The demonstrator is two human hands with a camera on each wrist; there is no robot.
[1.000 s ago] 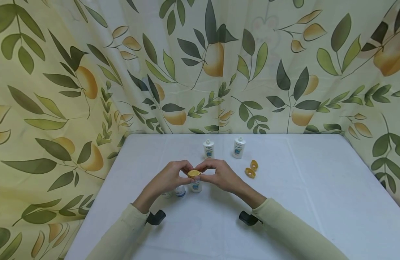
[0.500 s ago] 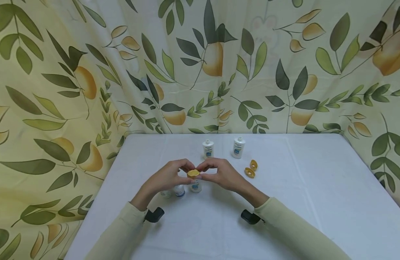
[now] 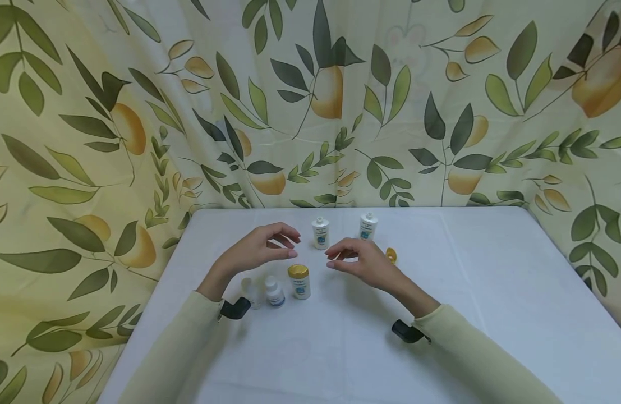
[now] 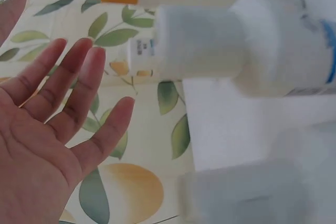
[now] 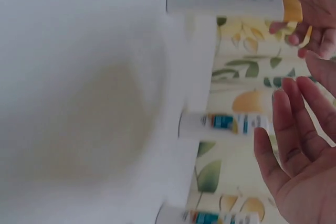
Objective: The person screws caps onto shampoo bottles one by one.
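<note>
A white bottle (image 3: pixel 300 287) with a gold cap (image 3: pixel 298 271) on its top stands upright between the hands; the right wrist view shows the same capped bottle (image 5: pixel 226 2). My left hand (image 3: pixel 260 247) hovers up and left of it, fingers loosely bent and touching nothing. To the bottle's right floats my right hand (image 3: pixel 363 261), also holding nothing, its fingers apart from the bottle. Behind the hands stand two white bottles without gold caps, one in the middle (image 3: pixel 321 233) and one further right (image 3: pixel 368 226). A loose gold cap (image 3: pixel 391 255) shows partly past my right hand.
Left of the capped bottle are a small white bottle (image 3: pixel 274 292) with a white cap and a pale, translucent-looking bottle (image 3: pixel 251 292), partly behind the left wrist. A white cloth (image 3: pixel 330 348) covers the table. A leaf-patterned curtain (image 3: pixel 310 140) hangs behind.
Both hands have let go of the gold cap and parted, left hand up and left, right hand up and right. The cap stays on the bottle. My right hand now covers part of the loose caps.
</note>
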